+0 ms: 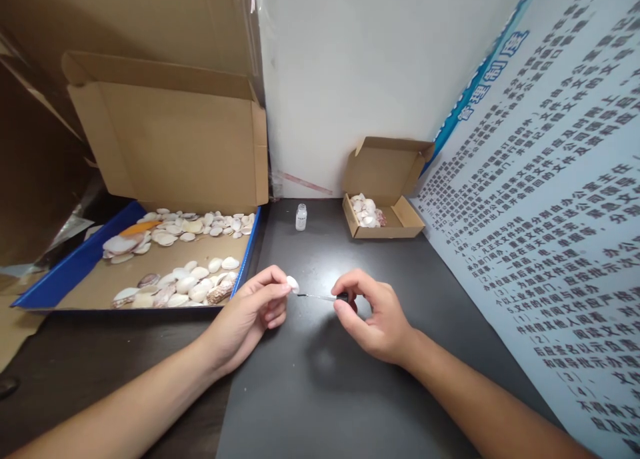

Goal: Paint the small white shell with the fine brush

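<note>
Between thumb and fingertips, my left hand [265,298] pinches a small white seashell [293,284]. My right hand [373,312] grips the black cap of a thin applicator brush [320,298]. The brush's dark tip points left and lies close to the shell's lower edge; whether they touch I cannot tell. Beyond both hands, a small clear glass bottle [301,218] stands upright and uncapped on the dark grey table [295,406]. It bears a label too small to read.
At the left, a blue-edged cardboard box [105,292] holds many shells in two groups, with an orange piece [132,228] at the back. A smaller open cardboard box [385,232] of shells sits back right. A printed poster [550,199] covers the right wall.
</note>
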Motion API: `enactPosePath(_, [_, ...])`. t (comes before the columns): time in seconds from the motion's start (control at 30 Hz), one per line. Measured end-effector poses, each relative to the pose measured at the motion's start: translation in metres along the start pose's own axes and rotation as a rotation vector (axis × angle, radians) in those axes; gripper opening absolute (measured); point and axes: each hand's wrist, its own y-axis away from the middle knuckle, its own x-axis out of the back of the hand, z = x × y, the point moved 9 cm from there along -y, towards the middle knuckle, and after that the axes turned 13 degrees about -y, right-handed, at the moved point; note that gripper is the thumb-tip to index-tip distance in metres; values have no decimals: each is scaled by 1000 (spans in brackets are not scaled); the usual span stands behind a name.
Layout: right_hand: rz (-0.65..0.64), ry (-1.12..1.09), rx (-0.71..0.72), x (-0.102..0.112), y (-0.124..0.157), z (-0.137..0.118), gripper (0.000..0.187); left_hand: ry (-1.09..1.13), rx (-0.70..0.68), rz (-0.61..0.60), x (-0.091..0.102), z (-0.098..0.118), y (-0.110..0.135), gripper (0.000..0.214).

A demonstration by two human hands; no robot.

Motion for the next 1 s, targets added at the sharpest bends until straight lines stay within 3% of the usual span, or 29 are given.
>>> enactPosePath(0.43, [15, 0, 54, -1, 1, -4, 9, 12, -8, 5, 2, 2, -1, 26])
enactPosePath(0.67, [-15, 35, -8, -5, 0, 1, 8, 14, -6, 1, 1, 1, -2, 25])
enactPosePath(0.87, [-9, 17, 55, -3, 1, -4, 9, 14, -5, -10, -1, 1, -2, 26])
enactPosePath(1.0, [-39, 27, 0, -6, 0, 3, 8, 19, 7, -4, 0, -1, -2, 26])
